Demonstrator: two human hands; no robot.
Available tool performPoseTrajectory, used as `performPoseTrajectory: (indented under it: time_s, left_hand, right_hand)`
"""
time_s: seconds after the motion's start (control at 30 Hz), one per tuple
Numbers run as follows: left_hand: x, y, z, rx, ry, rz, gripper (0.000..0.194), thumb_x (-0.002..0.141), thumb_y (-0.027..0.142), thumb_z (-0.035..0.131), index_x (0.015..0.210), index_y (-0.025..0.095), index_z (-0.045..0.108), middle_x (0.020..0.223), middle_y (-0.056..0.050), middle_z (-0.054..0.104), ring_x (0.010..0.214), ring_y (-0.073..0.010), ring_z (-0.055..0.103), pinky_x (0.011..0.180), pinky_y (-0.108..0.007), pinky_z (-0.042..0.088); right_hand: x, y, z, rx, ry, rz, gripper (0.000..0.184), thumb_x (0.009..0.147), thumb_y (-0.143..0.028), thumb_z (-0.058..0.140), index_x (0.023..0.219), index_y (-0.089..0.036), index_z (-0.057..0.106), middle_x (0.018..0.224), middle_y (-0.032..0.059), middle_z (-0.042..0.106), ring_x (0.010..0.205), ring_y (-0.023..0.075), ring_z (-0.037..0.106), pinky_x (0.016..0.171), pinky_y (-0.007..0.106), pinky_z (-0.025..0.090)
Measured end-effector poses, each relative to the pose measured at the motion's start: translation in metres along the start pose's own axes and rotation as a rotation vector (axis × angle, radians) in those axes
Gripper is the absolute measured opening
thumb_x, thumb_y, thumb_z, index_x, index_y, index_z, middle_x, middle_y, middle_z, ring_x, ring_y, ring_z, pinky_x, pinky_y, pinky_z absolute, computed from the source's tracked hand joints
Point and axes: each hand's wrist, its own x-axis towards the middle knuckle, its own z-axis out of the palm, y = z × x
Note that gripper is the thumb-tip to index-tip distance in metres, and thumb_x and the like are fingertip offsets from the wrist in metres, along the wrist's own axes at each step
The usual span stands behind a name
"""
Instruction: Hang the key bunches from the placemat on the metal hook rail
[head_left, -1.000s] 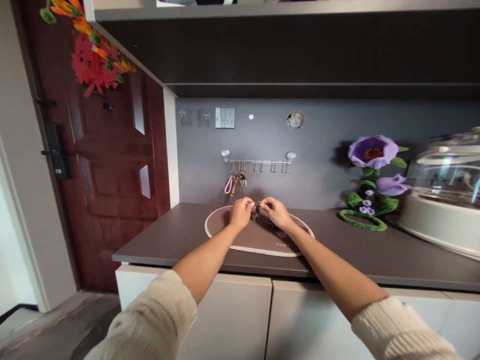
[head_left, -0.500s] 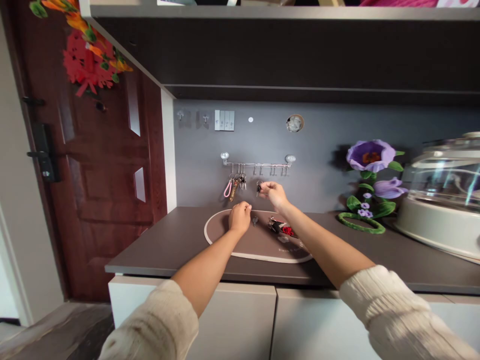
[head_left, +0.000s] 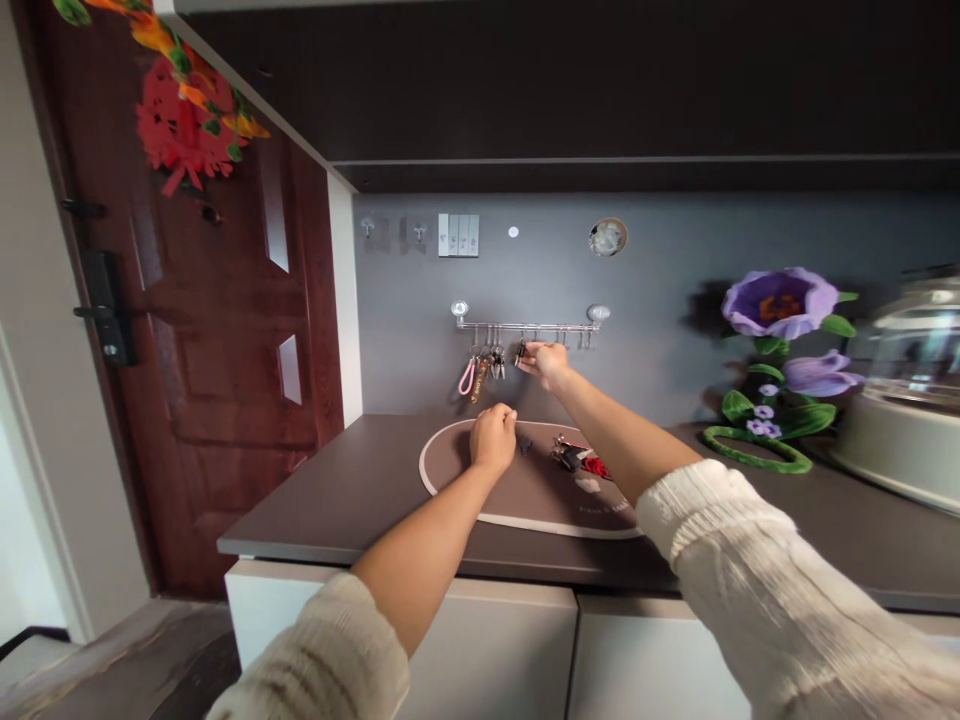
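Keys [head_left: 520, 353], pinched in the right hand [head_left: 546, 362] on my feed, have come up from over the mat [head_left: 540, 498], so the work is now at the hook rail [head_left: 510, 327]; whether a hook bears them, I can't tell. The left hand [head_left: 493, 436] is curled by the mat's far edge, grip unclear.

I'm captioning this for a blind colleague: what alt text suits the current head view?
A person's right hand holds what looks like dark keys at a wall-mounted hook rail where other keys hang. The left hand is at a brown mat bearing a red-and-black bunch; purple flowers stand at right.
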Motion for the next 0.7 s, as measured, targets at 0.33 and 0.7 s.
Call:
performPoseTrajectory:
  time_s: [0.33, 0.7]
  left_hand:
    - [-0.001, 0.003, -0.001, -0.011, -0.001, -0.004, 0.020, 0.084, 0.027, 0.040, 0.080, 0.019, 0.059, 0.084, -0.006, 0.065, 0.082, -0.0173, 0.056, 0.072, -0.028, 0.039]
    - [0.001, 0.001, 0.000, -0.010, -0.003, -0.010, 0.020, 0.083, 0.027, 0.041, 0.078, 0.019, 0.059, 0.083, -0.006, 0.064, 0.081, -0.0172, 0.056, 0.072, -0.028, 0.039]
  right_hand:
    - [0.010, 0.010, 0.005, 0.058, 0.096, 0.079, 0.012, 0.076, -0.006, 0.046, 0.069, -0.015, 0.050, 0.048, -0.0025, 0.050, 0.044, 0.0059, 0.049, 0.051, 0.022, 0.053]
    - [0.010, 0.023, -0.004, 0.051, 0.078, 0.074, 0.012, 0.075, -0.006, 0.047, 0.069, -0.016, 0.047, 0.052, -0.0029, 0.052, 0.047, 0.0058, 0.052, 0.053, 0.021, 0.052]
